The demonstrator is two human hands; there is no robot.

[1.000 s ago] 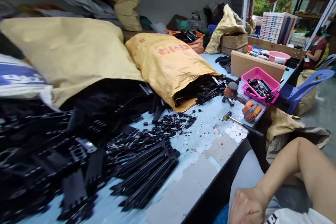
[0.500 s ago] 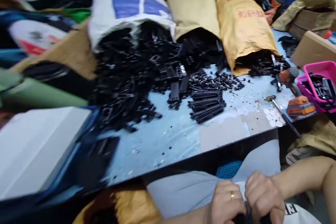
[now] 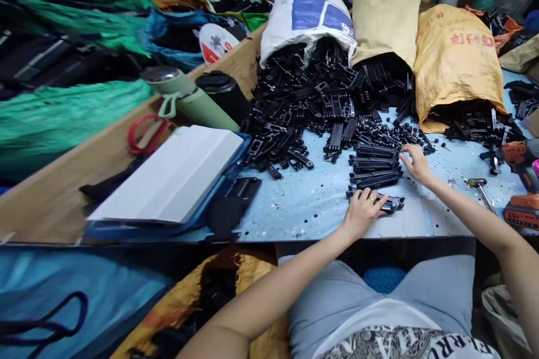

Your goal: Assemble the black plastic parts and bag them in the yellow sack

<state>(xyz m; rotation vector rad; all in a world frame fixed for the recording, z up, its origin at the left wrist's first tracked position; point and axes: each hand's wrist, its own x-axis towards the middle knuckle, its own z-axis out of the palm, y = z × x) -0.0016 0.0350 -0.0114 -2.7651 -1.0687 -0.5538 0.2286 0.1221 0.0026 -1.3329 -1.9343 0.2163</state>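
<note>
We've our L hand palm-down over a blk part on the blue tabletop; L fingers are close tog., draped across the part, its R end poking out past the fingertips. Can't tell if the thumb clamps it from below. Just beyond L fingers we've a row of long blk pcs, lying side by side.

Our R hand is up & right of L fingers, thumb & index bent toward ea. other at the row's R end; can't tell whether the tips meet or pinch anything. Just past R fingertips: a scatter of small blk bits. Right of R fingers, a hammer, then an orange/blk drill farther out.

Well left of L fingers we see a wht board. Beyond L fingers & left, a big blk heap. Farthest off, past both hands' fingers: yellow sack, tan sack, wht/blue sack, blk pcs at their mouths.
</note>
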